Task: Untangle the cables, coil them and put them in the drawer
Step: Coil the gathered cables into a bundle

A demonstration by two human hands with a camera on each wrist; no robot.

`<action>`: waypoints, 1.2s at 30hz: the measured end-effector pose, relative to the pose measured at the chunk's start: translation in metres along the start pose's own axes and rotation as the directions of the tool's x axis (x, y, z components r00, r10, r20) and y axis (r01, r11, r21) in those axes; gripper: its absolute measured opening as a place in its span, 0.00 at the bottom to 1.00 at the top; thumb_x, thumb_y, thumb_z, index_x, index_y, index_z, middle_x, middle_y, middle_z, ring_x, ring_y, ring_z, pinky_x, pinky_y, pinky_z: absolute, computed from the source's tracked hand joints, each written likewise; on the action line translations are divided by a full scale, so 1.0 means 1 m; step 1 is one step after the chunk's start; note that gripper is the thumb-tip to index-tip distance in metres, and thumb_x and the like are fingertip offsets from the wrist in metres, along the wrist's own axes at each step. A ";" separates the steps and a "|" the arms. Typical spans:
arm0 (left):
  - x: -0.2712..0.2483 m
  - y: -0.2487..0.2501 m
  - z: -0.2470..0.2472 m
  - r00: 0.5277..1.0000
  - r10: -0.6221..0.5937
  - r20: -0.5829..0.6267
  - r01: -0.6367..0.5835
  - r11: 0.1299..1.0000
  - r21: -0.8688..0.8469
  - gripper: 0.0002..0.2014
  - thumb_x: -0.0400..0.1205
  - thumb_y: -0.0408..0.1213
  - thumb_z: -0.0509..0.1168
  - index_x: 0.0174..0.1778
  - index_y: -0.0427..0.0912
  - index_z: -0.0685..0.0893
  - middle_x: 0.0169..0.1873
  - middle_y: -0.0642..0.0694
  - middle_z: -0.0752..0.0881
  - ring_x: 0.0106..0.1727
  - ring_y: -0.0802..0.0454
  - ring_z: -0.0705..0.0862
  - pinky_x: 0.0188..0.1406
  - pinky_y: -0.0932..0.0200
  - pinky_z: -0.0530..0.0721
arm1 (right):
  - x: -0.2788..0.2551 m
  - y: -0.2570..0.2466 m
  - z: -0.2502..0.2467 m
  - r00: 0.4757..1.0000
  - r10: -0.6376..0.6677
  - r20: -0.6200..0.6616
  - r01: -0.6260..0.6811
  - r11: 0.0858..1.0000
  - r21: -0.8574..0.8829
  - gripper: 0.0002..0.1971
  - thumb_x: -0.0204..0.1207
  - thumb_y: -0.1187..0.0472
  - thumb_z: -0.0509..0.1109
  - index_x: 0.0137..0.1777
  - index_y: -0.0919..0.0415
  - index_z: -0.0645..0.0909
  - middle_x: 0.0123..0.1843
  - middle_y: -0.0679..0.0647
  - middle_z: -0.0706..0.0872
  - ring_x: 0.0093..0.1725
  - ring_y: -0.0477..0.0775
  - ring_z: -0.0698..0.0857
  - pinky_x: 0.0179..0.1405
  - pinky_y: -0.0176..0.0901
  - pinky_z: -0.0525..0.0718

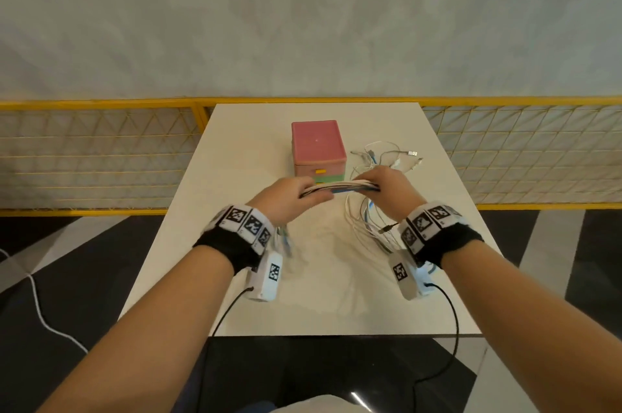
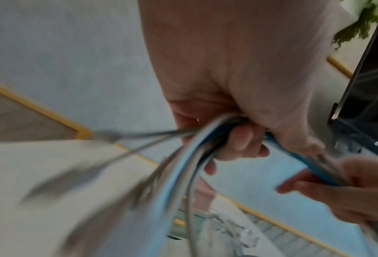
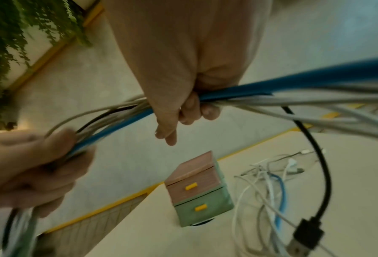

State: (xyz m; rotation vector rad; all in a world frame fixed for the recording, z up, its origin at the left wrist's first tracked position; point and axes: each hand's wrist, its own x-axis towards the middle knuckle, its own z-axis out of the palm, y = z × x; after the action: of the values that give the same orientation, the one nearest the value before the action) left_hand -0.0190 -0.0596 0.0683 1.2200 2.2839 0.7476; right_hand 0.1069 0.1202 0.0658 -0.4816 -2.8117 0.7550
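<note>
A bundle of cables point(image 1: 340, 189), white, grey, blue and one black, stretches between my two hands above the table. My left hand point(image 1: 296, 192) grips one end of the bundle point(image 2: 207, 137), with loose ends hanging below it. At the other end my right hand point(image 1: 387, 185) grips the bundle point(image 3: 231, 96) too, and more cables trail from it down to the table point(image 1: 370, 227). A black cable with a USB plug point(image 3: 302, 236) dangles near my right wrist. The small drawer box point(image 1: 318, 146), pink over green with yellow handles, stands behind my hands, its drawers closed point(image 3: 196, 189).
A loose tangle of white and blue cables with plugs point(image 1: 390, 156) lies on the white table point(image 1: 242, 177) right of the box. A yellow mesh railing point(image 1: 101, 156) runs behind the table. Green plants point(image 3: 18, 31) hang nearby.
</note>
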 end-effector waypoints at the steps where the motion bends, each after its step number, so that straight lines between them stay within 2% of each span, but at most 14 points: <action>1: -0.003 -0.009 -0.003 1.000 -0.007 0.008 0.007 1.000 0.025 0.20 0.81 0.60 0.63 0.59 0.50 0.85 0.48 0.50 0.89 0.48 0.51 0.85 0.49 0.50 0.82 | -0.002 0.007 -0.001 1.000 0.025 0.000 -0.025 1.000 -0.016 0.09 0.80 0.60 0.67 0.50 0.62 0.87 0.38 0.53 0.81 0.42 0.55 0.81 0.33 0.33 0.67; 3: -0.008 -0.018 -0.007 1.000 -0.008 0.023 0.005 0.994 0.111 0.23 0.81 0.63 0.60 0.63 0.51 0.82 0.51 0.49 0.89 0.52 0.50 0.85 0.54 0.49 0.83 | -0.004 0.017 0.004 0.997 0.075 0.011 -0.075 0.997 -0.023 0.09 0.80 0.59 0.67 0.50 0.62 0.87 0.38 0.53 0.79 0.43 0.57 0.81 0.36 0.36 0.67; 5: -0.009 -0.014 -0.003 1.000 -0.009 0.009 0.007 0.988 0.156 0.23 0.84 0.60 0.58 0.65 0.47 0.82 0.49 0.44 0.88 0.50 0.45 0.85 0.49 0.50 0.82 | -0.004 0.018 0.011 0.993 0.113 0.028 -0.113 0.993 -0.014 0.10 0.78 0.60 0.69 0.56 0.60 0.86 0.44 0.56 0.81 0.50 0.60 0.83 0.45 0.40 0.71; 8: -0.005 -0.005 0.004 0.998 0.009 -0.062 0.007 0.967 0.253 0.20 0.88 0.52 0.55 0.69 0.47 0.81 0.47 0.40 0.88 0.45 0.42 0.83 0.38 0.54 0.74 | -0.003 0.003 0.019 0.988 0.144 0.056 -0.136 0.982 -0.129 0.32 0.72 0.57 0.74 0.76 0.52 0.68 0.65 0.56 0.75 0.66 0.58 0.76 0.69 0.51 0.68; 10: -0.002 0.008 0.006 0.997 0.033 -0.070 -0.008 0.944 0.329 0.20 0.89 0.51 0.55 0.70 0.45 0.81 0.51 0.38 0.88 0.48 0.40 0.85 0.40 0.54 0.76 | -0.001 -0.014 0.028 0.999 -0.020 0.042 0.029 0.977 -0.209 0.42 0.68 0.55 0.77 0.80 0.51 0.60 0.71 0.54 0.72 0.70 0.57 0.72 0.74 0.55 0.62; 12: 0.000 0.023 0.006 0.994 0.087 -0.059 -0.059 0.925 0.375 0.17 0.89 0.46 0.56 0.67 0.41 0.81 0.55 0.39 0.88 0.53 0.40 0.85 0.41 0.55 0.75 | 0.003 -0.026 0.040 0.982 -0.182 0.059 0.188 0.972 -0.138 0.40 0.69 0.58 0.76 0.79 0.54 0.62 0.66 0.56 0.79 0.63 0.59 0.79 0.67 0.56 0.73; 14: 0.002 0.030 -0.001 0.990 0.128 -0.052 -0.098 0.914 0.394 0.15 0.88 0.45 0.58 0.60 0.39 0.83 0.49 0.42 0.87 0.49 0.43 0.85 0.39 0.56 0.73 | 0.007 -0.029 0.044 0.981 -0.189 0.032 0.191 0.974 -0.119 0.28 0.77 0.59 0.68 0.76 0.56 0.65 0.53 0.59 0.86 0.51 0.64 0.86 0.47 0.55 0.82; 16: -0.001 0.027 -0.013 0.992 0.125 -0.026 -0.104 0.903 0.416 0.16 0.86 0.51 0.61 0.49 0.41 0.82 0.35 0.51 0.82 0.41 0.47 0.82 0.35 0.56 0.72 | 0.007 -0.027 0.039 0.986 -0.161 0.035 0.163 0.926 -0.340 0.22 0.81 0.61 0.61 0.74 0.57 0.63 0.47 0.58 0.86 0.43 0.64 0.87 0.34 0.49 0.77; 19: -0.003 0.021 -0.028 0.996 0.086 0.000 -0.069 0.793 0.606 0.18 0.82 0.60 0.61 0.44 0.49 0.81 0.28 0.56 0.74 0.37 0.49 0.80 0.32 0.56 0.68 | 0.000 -0.025 0.033 0.989 -0.098 0.108 0.143 0.789 -0.597 0.27 0.80 0.68 0.58 0.78 0.59 0.56 0.46 0.56 0.85 0.39 0.61 0.87 0.29 0.48 0.73; 23: 0.001 0.031 -0.025 0.993 0.096 0.064 -0.113 0.690 0.715 0.18 0.85 0.58 0.58 0.46 0.46 0.80 0.33 0.52 0.76 0.39 0.47 0.79 0.36 0.56 0.70 | -0.002 -0.032 0.041 0.984 -0.029 0.178 0.143 0.728 -0.670 0.29 0.82 0.69 0.53 0.81 0.62 0.49 0.51 0.59 0.85 0.44 0.62 0.87 0.33 0.49 0.74; 26: 0.003 0.031 -0.018 0.998 0.026 0.050 -0.053 0.743 0.667 0.19 0.88 0.55 0.55 0.53 0.42 0.81 0.42 0.45 0.81 0.40 0.46 0.77 0.38 0.55 0.71 | 0.006 -0.031 0.042 0.988 -0.015 0.152 0.099 0.817 -0.568 0.22 0.81 0.63 0.59 0.74 0.62 0.61 0.56 0.60 0.84 0.52 0.62 0.85 0.46 0.51 0.79; 29: 0.004 0.035 -0.017 0.999 0.017 0.044 -0.041 0.787 0.615 0.18 0.88 0.52 0.54 0.55 0.41 0.82 0.44 0.46 0.82 0.42 0.45 0.79 0.40 0.55 0.73 | 0.009 -0.040 0.047 0.989 -0.134 0.060 0.139 0.986 -0.086 0.25 0.78 0.61 0.67 0.74 0.61 0.68 0.55 0.61 0.85 0.54 0.61 0.83 0.46 0.44 0.75; 33: 0.002 0.045 -0.036 0.992 0.044 0.116 -0.100 0.840 0.533 0.09 0.82 0.48 0.65 0.52 0.48 0.84 0.43 0.49 0.87 0.40 0.48 0.84 0.36 0.57 0.77 | 0.009 -0.043 0.043 0.986 -0.155 -0.054 0.157 0.987 0.045 0.15 0.78 0.64 0.66 0.63 0.63 0.79 0.49 0.63 0.88 0.47 0.64 0.86 0.42 0.48 0.78; 36: -0.003 0.049 -0.052 0.989 -0.002 0.150 -0.069 0.884 0.463 0.09 0.78 0.36 0.68 0.52 0.48 0.77 0.39 0.47 0.84 0.29 0.50 0.84 0.27 0.59 0.79 | 0.012 -0.042 0.035 1.000 0.010 0.001 -0.010 0.993 0.120 0.06 0.76 0.64 0.66 0.47 0.58 0.85 0.38 0.57 0.86 0.39 0.57 0.81 0.42 0.50 0.79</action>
State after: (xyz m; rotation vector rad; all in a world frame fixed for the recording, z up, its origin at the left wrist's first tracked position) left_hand -0.0185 -0.0523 0.1395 1.4671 2.3975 0.0979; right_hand 0.0761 0.0747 0.0589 -0.4754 -2.7462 0.9198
